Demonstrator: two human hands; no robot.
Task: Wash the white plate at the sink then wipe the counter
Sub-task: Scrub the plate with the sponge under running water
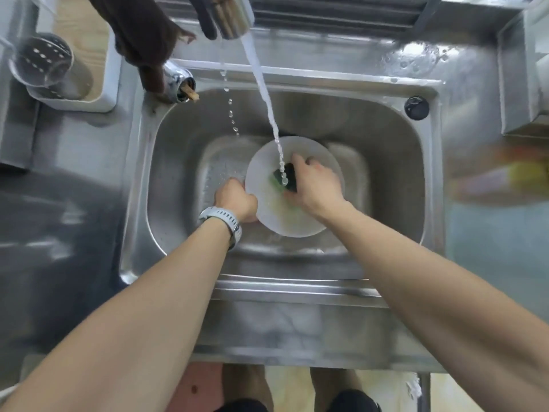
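Observation:
The white plate [269, 162] is held inside the steel sink [184, 150], under a running stream of water [263, 93] from the tap above. My left hand [236, 200], with a grey watch on the wrist, grips the plate's left rim. My right hand [315, 182] presses a green and dark sponge [285, 176] against the plate's face. The water lands on the sponge and the plate's middle.
A brown cloth [142, 34] hangs over the tap body [178, 80] at the back left. A clear cup with a perforated metal holder [44, 63] stands in a white tray on the left counter. A blurred colourful object [505, 179] lies on the right counter.

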